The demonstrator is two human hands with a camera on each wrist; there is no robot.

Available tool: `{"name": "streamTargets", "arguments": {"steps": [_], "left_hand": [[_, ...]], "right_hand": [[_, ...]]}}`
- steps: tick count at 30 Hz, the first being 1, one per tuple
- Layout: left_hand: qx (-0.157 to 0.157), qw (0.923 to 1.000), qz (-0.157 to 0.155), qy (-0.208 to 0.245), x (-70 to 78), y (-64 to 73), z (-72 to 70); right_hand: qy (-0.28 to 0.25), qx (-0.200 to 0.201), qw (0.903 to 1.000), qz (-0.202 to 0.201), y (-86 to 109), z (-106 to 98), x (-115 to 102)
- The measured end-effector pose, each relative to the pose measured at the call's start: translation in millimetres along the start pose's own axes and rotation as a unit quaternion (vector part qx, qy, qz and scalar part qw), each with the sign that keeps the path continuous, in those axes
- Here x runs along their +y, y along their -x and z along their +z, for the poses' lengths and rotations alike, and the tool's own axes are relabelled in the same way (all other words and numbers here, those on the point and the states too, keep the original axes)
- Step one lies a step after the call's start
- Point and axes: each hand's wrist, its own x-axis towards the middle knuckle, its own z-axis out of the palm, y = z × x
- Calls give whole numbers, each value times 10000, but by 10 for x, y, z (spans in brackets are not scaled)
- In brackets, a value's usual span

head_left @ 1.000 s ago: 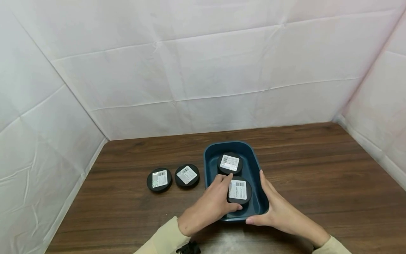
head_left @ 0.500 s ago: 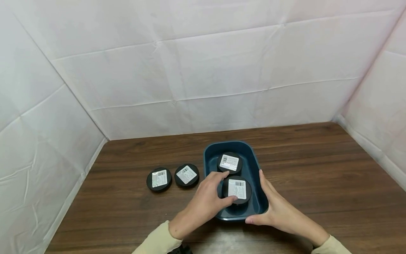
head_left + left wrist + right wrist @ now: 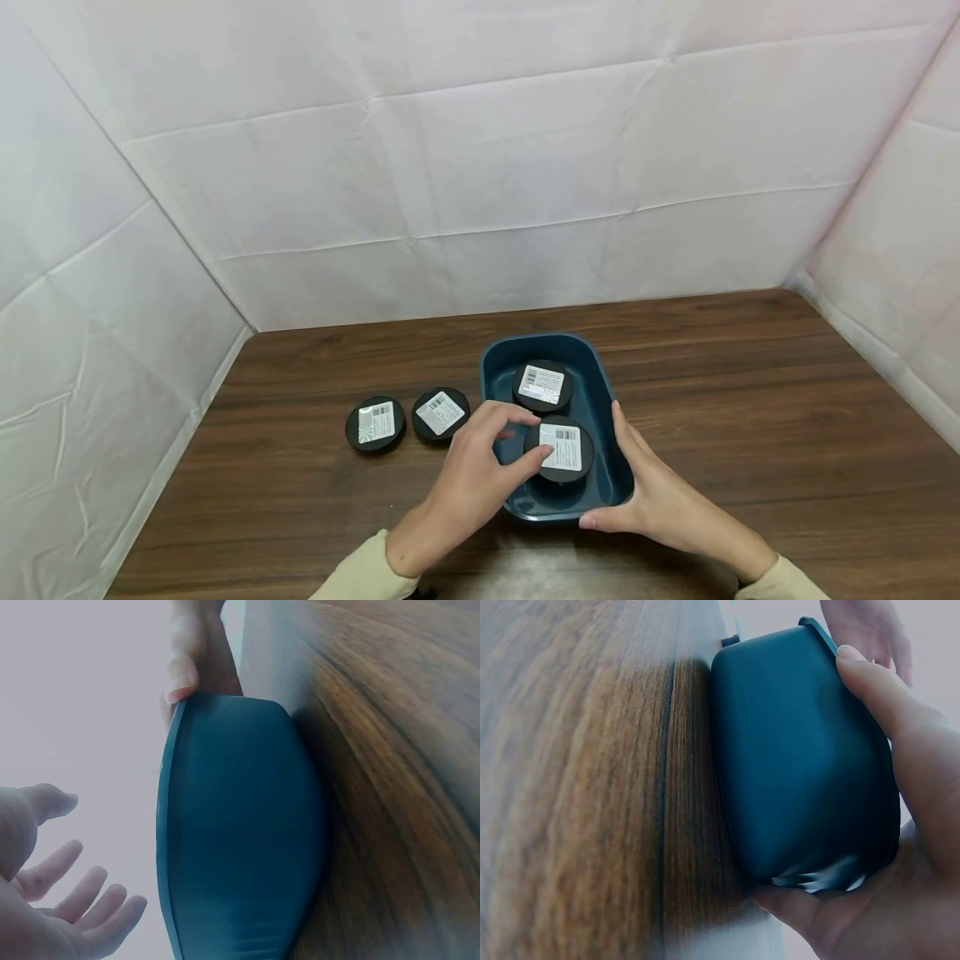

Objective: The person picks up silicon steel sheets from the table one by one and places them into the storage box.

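Observation:
In the head view a dark blue tray (image 3: pixel 527 505) holds two round black tins with white labels: a far tin (image 3: pixel 543 387) and a near tin (image 3: pixel 562 450). My left hand (image 3: pixel 474 465) hovers over the tray's left side, fingers loosely bent, holding nothing; the left wrist view shows its fingers (image 3: pixel 97 919) spread apart above the rim. The thumb overlaps the near tin's label; whether it touches cannot be told. My right hand (image 3: pixel 660 496) grips the tray's near right corner, thumb at the front and fingers along the right side.
Two more black tins lie on the table left of the tray: an outer tin (image 3: pixel 376 425) and an inner tin (image 3: pixel 441 414). The brown wooden table (image 3: pixel 750 400) is bounded by white fabric walls (image 3: pixel 480 167) at the back and sides.
My left hand has let go of the near tin and drawn back to the left. That tin has stayed in the tray, and my right hand has not moved.

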Motion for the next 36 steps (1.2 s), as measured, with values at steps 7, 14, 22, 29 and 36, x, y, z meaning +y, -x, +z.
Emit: {"name": "streamTargets", "arguments": {"steps": [7, 14, 22, 29, 36], "left_hand": [[274, 9992, 170, -244, -42, 74, -23], [652, 9974, 138, -293, -108, 104, -75], [990, 9937, 167, -505, -183, 142, -168], [1308, 9873, 408, -808, -297, 185, -237], [1541, 9789, 650, -1171, -371, 185, -308]], "right_hand": [[-23, -27, 10000, 56, -10, -10, -4], [-63, 19, 10000, -23, -11, -8, 8], [-38, 40, 10000, -68, -22, 2, 20], [-18, 24, 10000, -24, -28, -3, 18], [-18, 26, 10000, -11, -18, -7, 22]]}}
